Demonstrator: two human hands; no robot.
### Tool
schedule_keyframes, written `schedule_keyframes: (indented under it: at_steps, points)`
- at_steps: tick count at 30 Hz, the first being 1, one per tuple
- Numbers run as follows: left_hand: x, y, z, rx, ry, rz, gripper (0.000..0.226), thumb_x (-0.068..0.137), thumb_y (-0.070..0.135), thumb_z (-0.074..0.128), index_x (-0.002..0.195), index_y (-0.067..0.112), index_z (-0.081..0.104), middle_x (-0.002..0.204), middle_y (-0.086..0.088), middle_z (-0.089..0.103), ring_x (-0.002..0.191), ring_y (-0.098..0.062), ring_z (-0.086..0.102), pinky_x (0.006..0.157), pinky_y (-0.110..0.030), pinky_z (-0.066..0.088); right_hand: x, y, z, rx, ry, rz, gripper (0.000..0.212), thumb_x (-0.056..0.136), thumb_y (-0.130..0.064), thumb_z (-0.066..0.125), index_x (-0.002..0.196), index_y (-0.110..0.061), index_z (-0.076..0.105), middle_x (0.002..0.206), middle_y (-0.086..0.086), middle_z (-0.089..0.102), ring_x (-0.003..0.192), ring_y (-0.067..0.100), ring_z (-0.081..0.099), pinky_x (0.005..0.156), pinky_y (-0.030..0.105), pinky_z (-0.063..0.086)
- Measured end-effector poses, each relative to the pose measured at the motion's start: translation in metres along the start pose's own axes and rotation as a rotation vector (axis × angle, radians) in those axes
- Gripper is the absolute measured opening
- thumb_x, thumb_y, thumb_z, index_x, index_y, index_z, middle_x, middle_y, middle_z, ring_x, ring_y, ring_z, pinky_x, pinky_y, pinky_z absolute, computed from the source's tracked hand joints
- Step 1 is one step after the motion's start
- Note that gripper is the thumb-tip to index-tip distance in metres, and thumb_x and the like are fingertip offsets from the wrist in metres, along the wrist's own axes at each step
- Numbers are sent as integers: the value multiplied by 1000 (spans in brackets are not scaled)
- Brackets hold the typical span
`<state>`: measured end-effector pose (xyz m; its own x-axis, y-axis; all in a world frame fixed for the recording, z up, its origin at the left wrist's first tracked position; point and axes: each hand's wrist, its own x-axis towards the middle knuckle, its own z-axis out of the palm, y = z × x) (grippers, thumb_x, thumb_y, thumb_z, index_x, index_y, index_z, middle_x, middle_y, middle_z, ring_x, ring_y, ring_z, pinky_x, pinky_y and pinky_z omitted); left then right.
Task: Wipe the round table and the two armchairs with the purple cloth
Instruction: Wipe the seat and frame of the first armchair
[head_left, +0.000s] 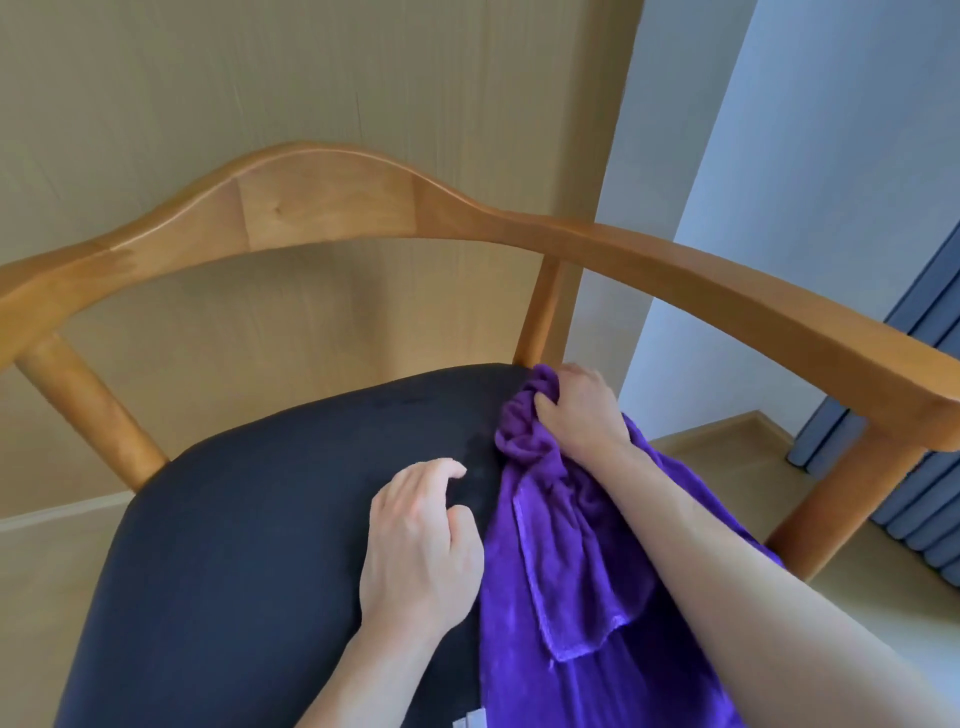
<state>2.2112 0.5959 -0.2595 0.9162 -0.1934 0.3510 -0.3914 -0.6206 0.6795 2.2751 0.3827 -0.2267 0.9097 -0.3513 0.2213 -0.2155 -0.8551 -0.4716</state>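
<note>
A wooden armchair with a curved back rail and a dark padded seat fills the view. The purple cloth lies along the seat's right side and hangs toward me. My right hand grips a bunched end of the cloth at the seat's back right corner, beside the rear post. My left hand rests on the seat just left of the cloth, fingers loosely bent, holding nothing. The round table and the other armchair are out of sight.
A beige panelled wall stands close behind the chair. To the right are a pale wall, a light wood floor and a blue-grey pleated curtain. The right armrest arches over my right forearm.
</note>
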Motion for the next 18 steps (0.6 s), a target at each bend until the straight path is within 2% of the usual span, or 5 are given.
schedule_keyframes:
  at_steps: [3,5,8,14,18]
  points:
    - [2,1,0,88,-71,-2,47,90,6,40,133,17,57,143,5,51,138,-5,30,121,-36,17,2,7,13,-112,-177,31,46,92,-40,34,118,-14,61,134,10,56,131,32,48,115,48,32]
    - [2,2,2,166,-113,-8,53,92,11,37,143,20,48,154,7,39,147,-7,19,124,-36,7,-12,7,17,-168,-249,-24,72,89,-51,26,151,-17,40,165,7,27,152,26,21,125,48,15]
    - [3,1,4,224,-127,-13,59,94,16,34,152,23,36,162,8,25,151,-7,8,124,-35,2,-37,3,16,-164,-278,-100,81,84,-55,26,158,-23,27,169,-3,14,156,19,9,125,47,8]
    - [4,-1,4,320,-163,8,62,94,20,31,155,26,26,165,8,15,152,-10,1,124,-38,1,-70,-3,8,41,-129,-150,57,74,-49,42,126,-31,58,130,-15,59,124,13,48,111,39,33]
    - [12,0,1,378,-246,21,61,94,31,32,154,30,26,165,7,14,152,-13,8,123,-39,7,-67,-3,7,169,-76,-96,29,76,-32,55,103,-30,63,98,-16,62,98,10,54,97,40,47]
